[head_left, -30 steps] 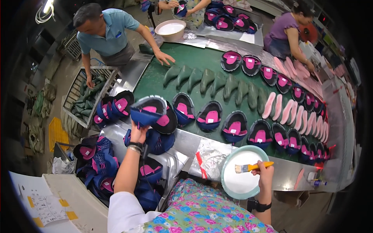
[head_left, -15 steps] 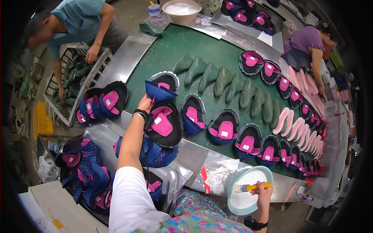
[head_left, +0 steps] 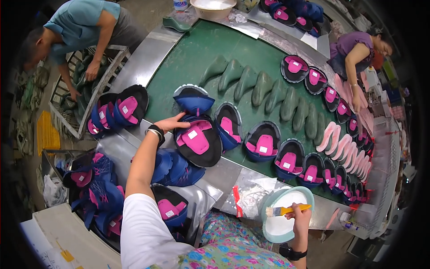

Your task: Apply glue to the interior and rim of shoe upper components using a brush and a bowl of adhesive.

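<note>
My left hand (head_left: 171, 123) is at the left edge of a navy shoe upper (head_left: 193, 140) with a black lining and pink tongue. Its fingers are spread, the tips touching the upper's rim, without a closed grip. Just beyond them, another blue upper (head_left: 194, 104) rests toe-down on the green table, its opening facing away. My right hand (head_left: 301, 217) grips a paintbrush (head_left: 289, 210) with a yellow handle. The bristles hang over white liquid in a pale green bowl (head_left: 266, 224) at the table's front edge.
Rows of uppers (head_left: 262, 142), green shoe lasts (head_left: 262, 88) and pink insoles (head_left: 339, 145) extend rightward. More uppers are stacked on the left (head_left: 102, 193). One co-worker (head_left: 87, 24) reaches into a crate of lasts (head_left: 62, 117); another (head_left: 356, 51) works at far right. A plastic bag (head_left: 248, 201) lies beside the bowl.
My left hand has let go of the blue upper, leaving it on the table, and moved nearer to the large upper's edge. The brush stays over the bowl.
</note>
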The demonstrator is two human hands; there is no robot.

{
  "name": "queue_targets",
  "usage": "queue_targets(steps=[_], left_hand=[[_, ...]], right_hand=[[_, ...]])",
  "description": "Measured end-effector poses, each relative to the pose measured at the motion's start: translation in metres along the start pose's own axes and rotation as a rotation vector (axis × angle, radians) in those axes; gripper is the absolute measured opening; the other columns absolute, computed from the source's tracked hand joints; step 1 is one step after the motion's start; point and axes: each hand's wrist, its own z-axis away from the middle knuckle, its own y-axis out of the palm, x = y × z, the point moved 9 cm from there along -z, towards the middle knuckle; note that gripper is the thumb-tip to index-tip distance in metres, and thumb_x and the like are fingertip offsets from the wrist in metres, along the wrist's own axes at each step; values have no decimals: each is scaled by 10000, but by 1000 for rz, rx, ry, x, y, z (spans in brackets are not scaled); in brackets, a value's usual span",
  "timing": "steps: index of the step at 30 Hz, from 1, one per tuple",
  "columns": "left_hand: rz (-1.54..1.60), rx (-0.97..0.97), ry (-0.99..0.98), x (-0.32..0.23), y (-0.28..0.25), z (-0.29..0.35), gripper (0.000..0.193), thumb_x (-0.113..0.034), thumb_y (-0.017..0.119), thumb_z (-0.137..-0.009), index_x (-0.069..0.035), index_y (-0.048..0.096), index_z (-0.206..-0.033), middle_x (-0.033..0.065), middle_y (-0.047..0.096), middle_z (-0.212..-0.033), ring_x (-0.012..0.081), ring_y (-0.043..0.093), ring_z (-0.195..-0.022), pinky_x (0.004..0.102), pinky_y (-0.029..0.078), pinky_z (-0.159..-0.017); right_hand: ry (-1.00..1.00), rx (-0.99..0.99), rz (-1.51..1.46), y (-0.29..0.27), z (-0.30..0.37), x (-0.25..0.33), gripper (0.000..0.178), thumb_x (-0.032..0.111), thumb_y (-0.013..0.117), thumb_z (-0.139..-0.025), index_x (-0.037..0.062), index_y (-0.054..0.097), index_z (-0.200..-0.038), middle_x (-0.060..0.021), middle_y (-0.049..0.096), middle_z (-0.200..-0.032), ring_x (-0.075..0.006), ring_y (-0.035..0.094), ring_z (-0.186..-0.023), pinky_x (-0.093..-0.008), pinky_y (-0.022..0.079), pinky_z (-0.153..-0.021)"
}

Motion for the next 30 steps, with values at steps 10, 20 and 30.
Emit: queue_targets(steps=[10, 20, 30], left_hand=[[-706, -311, -146, -21, -11, 1, 666, -150, 577, -694, -119, 428, -1342, 231, 589, -1152, 361, 575, -1058, 388, 454, -901], [-783, -963, -341, -39, -147, 277, 593, -325, 513, -807, -91, 418, -1344, 264, 555, -1180, 381, 535, -1117, 412, 413, -954], [-959, -1230, -956, 156, -48, 444, 926, -283, 689, -738, -178, 132, -1470, 173, 170, -1495, 345, 197, -1364, 693, 251, -952]], right_hand=[[-9, 27, 13, 3, 9, -4, 201, 130, 576, -867, -58, 600, -801, -141, 627, -659, -166, 588, -487, -252, 456, -462], [-114, 93, -51, 7, 20, 13, 247, 194, 581, -886, -32, 590, -786, -117, 611, -678, -155, 583, -504, -233, 440, -466], [-87, 123, -45, 17, 22, 5, 231, 165, 581, -876, -42, 599, -775, -130, 611, -663, -154, 578, -496, -240, 441, -459]])
